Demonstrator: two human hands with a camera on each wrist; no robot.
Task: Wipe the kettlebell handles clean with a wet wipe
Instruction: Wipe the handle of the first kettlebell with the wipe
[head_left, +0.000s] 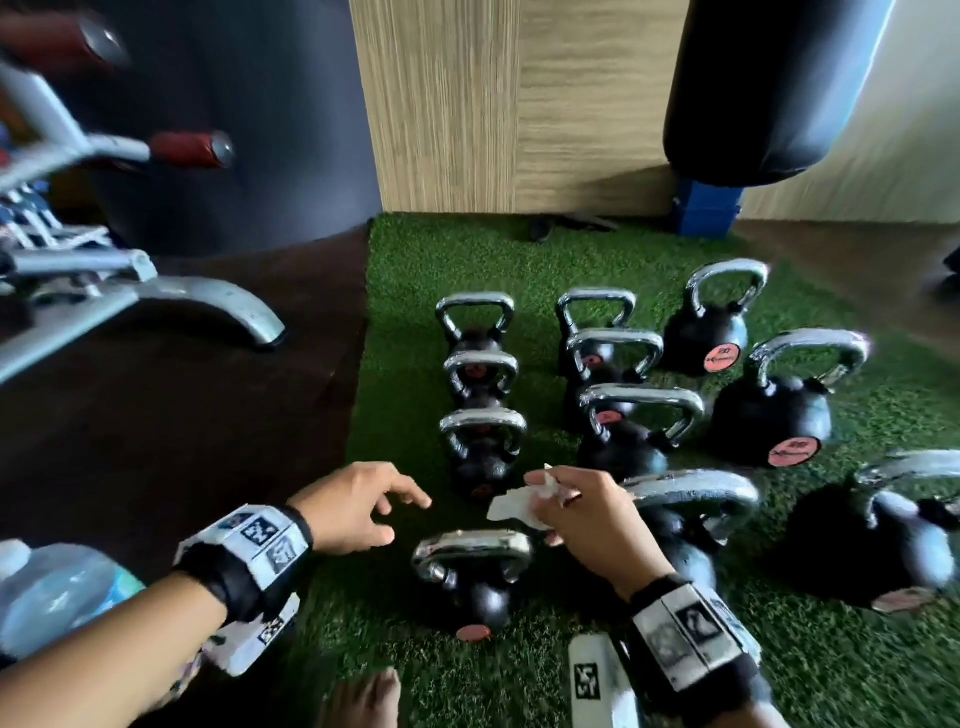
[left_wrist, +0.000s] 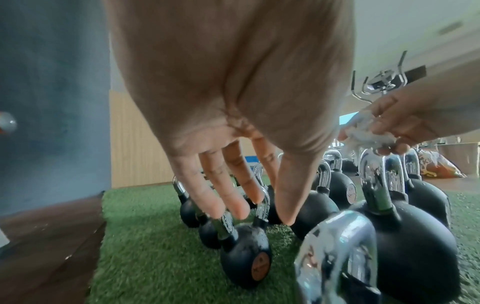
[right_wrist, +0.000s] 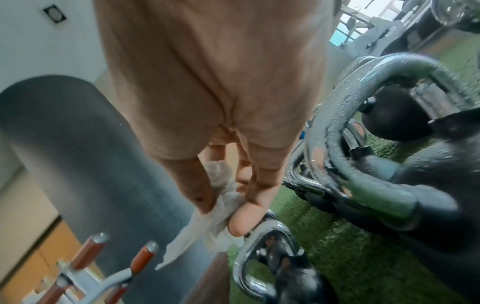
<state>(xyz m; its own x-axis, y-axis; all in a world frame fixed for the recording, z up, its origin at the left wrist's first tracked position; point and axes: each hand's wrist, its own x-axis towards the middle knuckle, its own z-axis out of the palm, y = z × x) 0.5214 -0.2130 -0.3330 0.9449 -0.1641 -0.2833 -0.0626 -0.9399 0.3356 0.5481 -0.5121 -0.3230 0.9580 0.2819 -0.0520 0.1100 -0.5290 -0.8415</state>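
My right hand (head_left: 587, 519) pinches the wet wipe (head_left: 511, 512) above the nearest kettlebell (head_left: 470, 577) at the turf's (head_left: 415, 270) near edge; left hand (head_left: 358, 506) open, empty. The loosely bunched wipe could slip.

Head view looks down on the kettlebells (head_left: 613, 415); both wrist views look low along the palms, sharing them.

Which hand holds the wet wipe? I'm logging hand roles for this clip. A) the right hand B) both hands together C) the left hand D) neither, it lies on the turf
A: the right hand pinches the crumpled wet wipe; the left hand is empty.
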